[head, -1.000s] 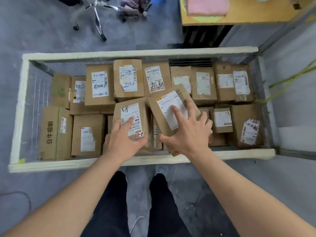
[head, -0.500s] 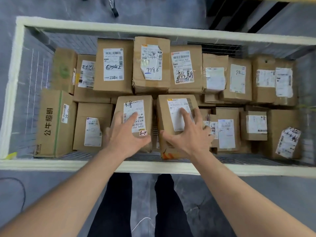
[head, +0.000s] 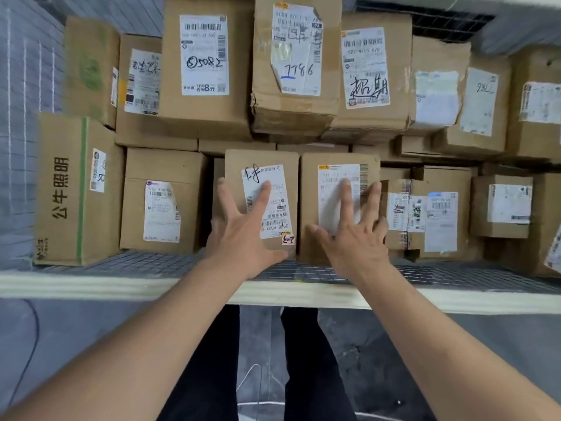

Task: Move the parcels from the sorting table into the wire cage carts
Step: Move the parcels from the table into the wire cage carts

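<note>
Left hand (head: pixel 243 235): lying flat with fingers straight and spread, palm pressing down on the top face of the left parcel (head: pixel 261 177). It is gripping nothing; the thumb is reaching toward the small red-edged sticker at that label's near corner.

Right hand (head: pixel 353 238): likewise flat and spread, fingers running up over the white label of the right parcel (head: pixel 338 177), the outer fingers reaching that box's far-side edge. No curl, no pinch — it is only resting or pressing.

Both parcels are sitting directly under their hands, side by side and touching, long axes running straight away from the wrists toward the back row. Each hand is nearer its own box; neither is crossing over.

Outward from the hands:
- Nearward, the wire cage cart (head: pixel 303 294) is showing its pale padded rim and a strip of mesh floor just behind the wrists.
- To the left hand's outer side, a box with a torn label (head: pixel 162 208), then a tall carton with printed characters (head: pixel 73 189) against the mesh wall.
- To the right hand's outer side, several smaller labelled boxes (head: pixel 437 214) are sitting lower than the two pressed parcels.
- Beyond the fingertips, a higher back row (head: pixel 206 71) is standing close behind both parcels.

Judgement: both parcels are already lying inside the cart, so the coming move is probably a straight lift of the palms off them — nothing needs gripping.
</note>
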The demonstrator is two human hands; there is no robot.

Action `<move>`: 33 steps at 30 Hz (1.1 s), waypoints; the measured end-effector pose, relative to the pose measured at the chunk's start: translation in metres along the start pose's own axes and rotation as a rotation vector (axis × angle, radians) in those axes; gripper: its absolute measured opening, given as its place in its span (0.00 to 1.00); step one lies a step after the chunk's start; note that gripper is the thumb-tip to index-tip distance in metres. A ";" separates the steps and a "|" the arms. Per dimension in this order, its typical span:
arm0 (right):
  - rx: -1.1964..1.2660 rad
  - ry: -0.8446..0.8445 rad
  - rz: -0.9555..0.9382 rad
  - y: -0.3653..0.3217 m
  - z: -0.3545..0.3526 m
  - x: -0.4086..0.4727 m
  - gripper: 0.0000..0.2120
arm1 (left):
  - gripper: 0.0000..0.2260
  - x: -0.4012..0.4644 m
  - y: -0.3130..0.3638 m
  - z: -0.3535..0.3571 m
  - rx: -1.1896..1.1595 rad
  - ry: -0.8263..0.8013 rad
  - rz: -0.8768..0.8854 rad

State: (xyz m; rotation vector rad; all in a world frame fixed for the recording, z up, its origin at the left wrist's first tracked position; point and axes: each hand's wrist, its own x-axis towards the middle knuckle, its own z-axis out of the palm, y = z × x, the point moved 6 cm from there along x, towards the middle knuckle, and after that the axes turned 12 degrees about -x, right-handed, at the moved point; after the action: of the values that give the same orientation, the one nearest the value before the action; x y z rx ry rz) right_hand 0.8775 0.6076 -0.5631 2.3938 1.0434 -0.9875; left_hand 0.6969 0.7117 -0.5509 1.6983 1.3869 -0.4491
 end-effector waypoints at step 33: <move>-0.056 0.246 -0.138 -0.010 -0.058 -0.032 0.27 | 0.29 -0.005 0.086 -0.033 0.443 0.000 0.589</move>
State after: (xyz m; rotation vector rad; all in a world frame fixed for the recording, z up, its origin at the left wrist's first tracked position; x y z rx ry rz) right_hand 0.8807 0.6303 -0.5000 2.4690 1.3192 -0.7068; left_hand 0.7664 0.7352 -0.4955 2.3543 0.7502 -0.4314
